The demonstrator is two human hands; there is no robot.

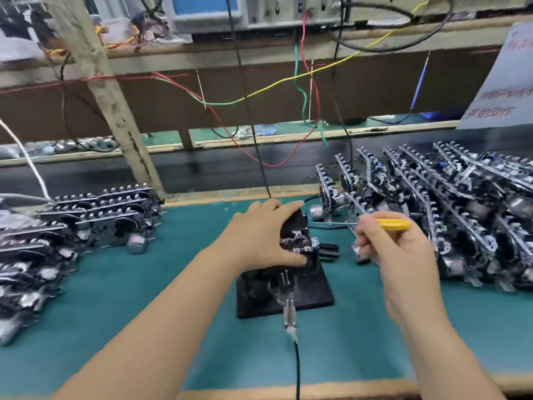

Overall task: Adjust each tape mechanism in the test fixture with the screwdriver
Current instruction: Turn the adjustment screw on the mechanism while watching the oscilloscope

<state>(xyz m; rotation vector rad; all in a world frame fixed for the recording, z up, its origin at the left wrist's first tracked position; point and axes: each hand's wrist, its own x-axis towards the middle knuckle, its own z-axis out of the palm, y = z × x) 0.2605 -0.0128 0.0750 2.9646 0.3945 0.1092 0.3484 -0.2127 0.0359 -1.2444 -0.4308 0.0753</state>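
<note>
On the green mat of the desk [115, 298], near the middle, we see the black test fixture [311, 293] standing on its flat base plate. One tape mechanism [300, 241] sits upright in the fixture, and our left hand [264, 238] grasps it: the fingers curl over its top and the thumb presses on its near side. Our right hand [395, 246] is just to the right of the fixture and apart from it. It pinches the screwdriver [372, 224] with the yellow handle between thumb and fingers. The thin metal shaft points to the left, toward the mechanism, and its tip is close to the mechanism but we cannot tell if it touches.

At the near edge of the fixture a metal plug with a black cable [297, 368] comes toward us. To the left, a big pile of tape mechanisms [86, 223] lies on the mat. To the right and farther, a second pile [450, 203] stands in leaning rows. Behind the desk, red, green and yellow wires [259, 90] hang down from a shelf. At the far right hangs a paper sign [501, 82] with blurred characters that we cannot read.
</note>
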